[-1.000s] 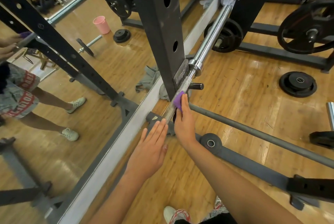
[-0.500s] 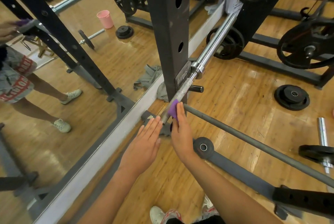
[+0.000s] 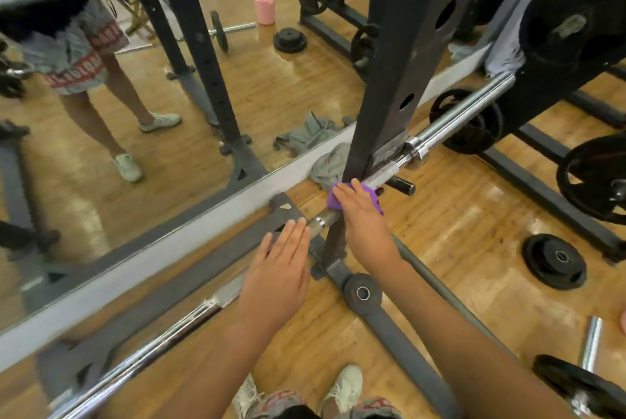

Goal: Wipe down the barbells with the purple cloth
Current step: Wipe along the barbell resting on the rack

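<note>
Pressing the purple cloth [image 3: 372, 197] onto the barbell [image 3: 457, 118] beside the rack upright [image 3: 406, 46], the right hand [image 3: 364, 219] lays its fingers across it; the left hand [image 3: 277, 271] sits flat over the bar, fingers straight.

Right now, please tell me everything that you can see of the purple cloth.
The purple cloth is small, soft-looking and crumpled, of plain violet fabric. It is draped over the barbell shaft, just beside the dark rack upright. The right hand presses on it from above and covers its middle, so only its edges show.
</note>
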The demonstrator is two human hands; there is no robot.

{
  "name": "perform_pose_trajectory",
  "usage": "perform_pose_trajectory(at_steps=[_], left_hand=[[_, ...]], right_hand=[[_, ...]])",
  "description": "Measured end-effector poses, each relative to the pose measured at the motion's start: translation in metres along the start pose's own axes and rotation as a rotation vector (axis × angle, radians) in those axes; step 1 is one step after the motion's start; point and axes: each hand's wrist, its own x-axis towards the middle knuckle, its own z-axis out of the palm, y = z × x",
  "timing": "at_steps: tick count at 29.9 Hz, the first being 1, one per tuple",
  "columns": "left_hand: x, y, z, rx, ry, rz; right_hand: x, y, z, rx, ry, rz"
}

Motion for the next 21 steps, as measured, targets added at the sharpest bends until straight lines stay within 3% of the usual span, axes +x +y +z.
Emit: perform_pose_trajectory(at_steps=[4, 11, 15, 21], left_hand=[[-0.002, 0.012, 0.0, -0.029, 0.012, -0.088], [0.0, 0.014, -0.003, -0.08, 0.032, -0.105], [0.001, 0.014, -0.003, -0.104, 0.051, -0.145], [0.001, 0.014, 0.001, -0.14, 0.089, -0.152]], right_hand=[[-0.003, 0.024, -0.011, -0.024, -0.074, -0.188], [-0.012, 0.016, 0.004, -0.018, 0.024, -0.162], [-0.013, 0.017, 0.002, -0.05, -0.047, -0.32], [0.004, 0.044, -0.026, -0.086, -0.103, -0.164]])
